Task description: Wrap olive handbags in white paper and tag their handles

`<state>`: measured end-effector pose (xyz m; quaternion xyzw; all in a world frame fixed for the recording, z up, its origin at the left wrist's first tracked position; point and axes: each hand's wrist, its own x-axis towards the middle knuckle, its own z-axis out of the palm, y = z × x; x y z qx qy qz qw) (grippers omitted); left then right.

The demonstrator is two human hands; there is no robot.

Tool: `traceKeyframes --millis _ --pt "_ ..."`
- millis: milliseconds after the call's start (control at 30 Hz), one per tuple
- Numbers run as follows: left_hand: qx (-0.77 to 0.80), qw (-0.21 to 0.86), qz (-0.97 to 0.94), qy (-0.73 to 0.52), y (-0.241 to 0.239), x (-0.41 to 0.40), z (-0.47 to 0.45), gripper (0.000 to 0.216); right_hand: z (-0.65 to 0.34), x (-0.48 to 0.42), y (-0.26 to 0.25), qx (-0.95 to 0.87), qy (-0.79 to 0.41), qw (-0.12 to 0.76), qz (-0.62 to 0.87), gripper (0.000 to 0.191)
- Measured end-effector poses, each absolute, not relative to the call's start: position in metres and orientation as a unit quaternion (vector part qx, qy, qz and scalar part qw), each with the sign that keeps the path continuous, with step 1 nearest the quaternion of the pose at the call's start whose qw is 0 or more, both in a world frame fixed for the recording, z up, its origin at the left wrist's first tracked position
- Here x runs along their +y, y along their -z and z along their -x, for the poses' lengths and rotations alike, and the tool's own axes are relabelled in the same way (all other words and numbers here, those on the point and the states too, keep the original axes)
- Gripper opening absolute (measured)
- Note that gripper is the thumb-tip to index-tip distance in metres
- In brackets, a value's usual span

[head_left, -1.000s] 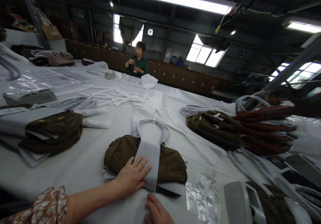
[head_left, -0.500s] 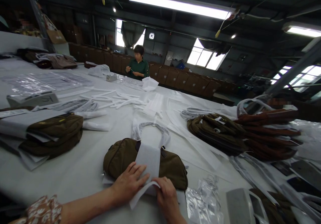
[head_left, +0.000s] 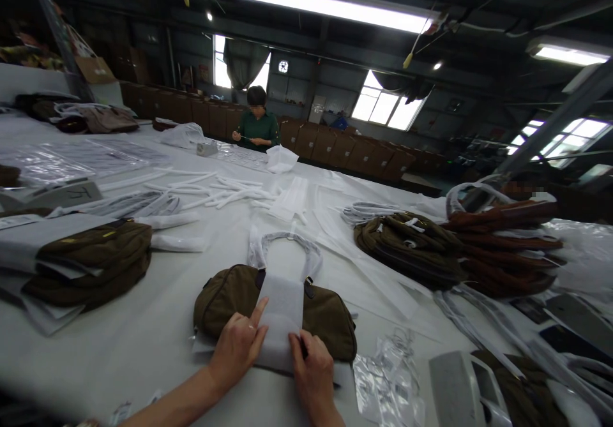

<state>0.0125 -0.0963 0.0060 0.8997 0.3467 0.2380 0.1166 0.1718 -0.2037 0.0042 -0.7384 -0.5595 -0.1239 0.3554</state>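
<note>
Head view: olive bag [head_left: 330,325] lies on white table [head_left: 158,344] directly under both hands, wrapped handle [head_left: 313,261] looping out beyond the fingertips. White sheet [head_left: 282,296] runs down over bag middle, between the hands. Left hand [head_left: 238,344] grasps nothing: index finger stretched out on sheet, thumb spread from it, other fingers curled. Right hand [head_left: 312,363] at sheet's lower right edge, thumb and fingers touching there; can't tell if edge is pinched.

Just right of right hand: clear plastic packets [head_left: 383,382], then gray device [head_left: 453,382]. Farther right and ahead: olive bag pile [head_left: 407,248], brown bag stack [head_left: 507,248] next to it. Well left of left hand: another olive bag stack [head_left: 110,261]. Ahead of both hands: loose white strips [head_left: 239,194]; beyond, co-worker in green [head_left: 261,127] across table.
</note>
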Motion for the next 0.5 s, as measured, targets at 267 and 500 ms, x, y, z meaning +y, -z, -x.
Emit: traceKeyframes --millis 267,500 --pt "0.391 0.071 -0.903 -0.165 -0.015 -0.091 -0.027 0.056 -0.168 -0.207 -0.015 -0.748 0.134 0.182 0.624 0.067" --pt "0.288 0.0 -0.919 -0.271 -0.024 -0.107 -0.01 0.058 -0.18 -0.202 0.001 -0.746 0.088 0.157 0.641 0.073"
